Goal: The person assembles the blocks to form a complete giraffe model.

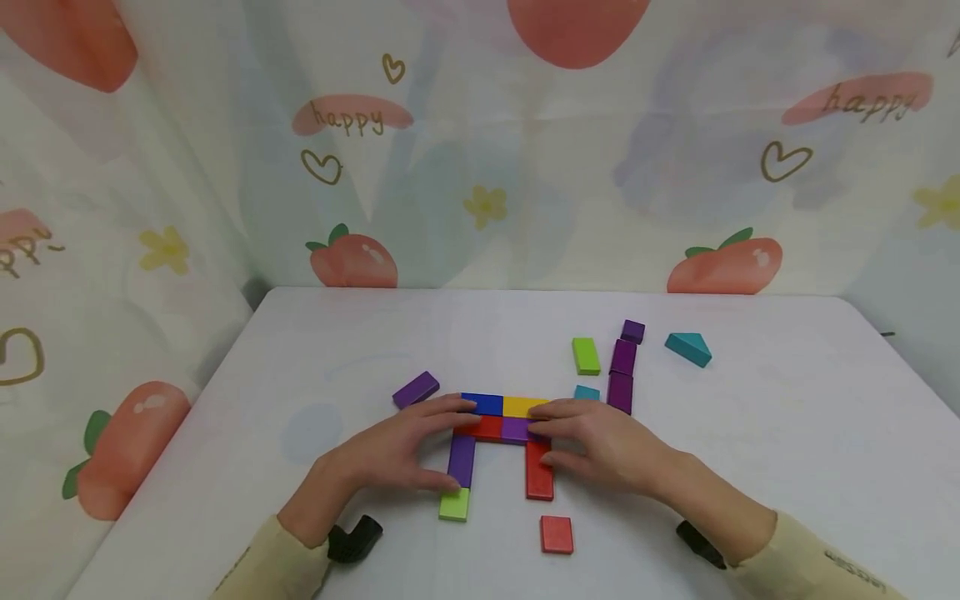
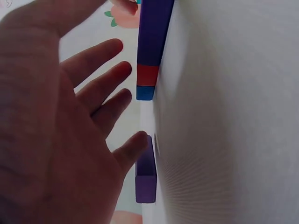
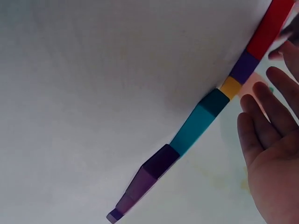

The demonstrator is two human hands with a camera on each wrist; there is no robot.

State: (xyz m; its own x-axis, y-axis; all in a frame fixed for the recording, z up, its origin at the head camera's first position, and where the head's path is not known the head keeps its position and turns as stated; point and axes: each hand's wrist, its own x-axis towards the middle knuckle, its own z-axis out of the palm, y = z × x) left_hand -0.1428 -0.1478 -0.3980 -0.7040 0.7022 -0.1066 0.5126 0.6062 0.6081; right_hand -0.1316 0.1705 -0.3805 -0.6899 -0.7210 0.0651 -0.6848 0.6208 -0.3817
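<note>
On the white table, a blue block (image 1: 483, 404) and a yellow block (image 1: 517, 407) lie in a row. Against their near side lie a red block (image 1: 490, 429) and a purple block (image 1: 513, 430). A long violet block (image 1: 462, 462) extends toward me on the left, with a lime block (image 1: 453, 506) at its near end; a long red block (image 1: 539, 479) extends on the right. My left hand (image 1: 393, 446) rests along the left side, fingertips over the blue and red blocks, thumb at the lime one. From the right, my right hand (image 1: 611, 442) reaches its fingertips over the yellow, purple and long red blocks.
A single red block (image 1: 557, 535) lies nearer me. Left of the arrangement is a purple block (image 1: 416, 390). Behind and right are a lime block (image 1: 586, 357), a partly covered teal block (image 1: 587, 392), a line of purple blocks (image 1: 622, 357) and a teal triangular block (image 1: 688, 348).
</note>
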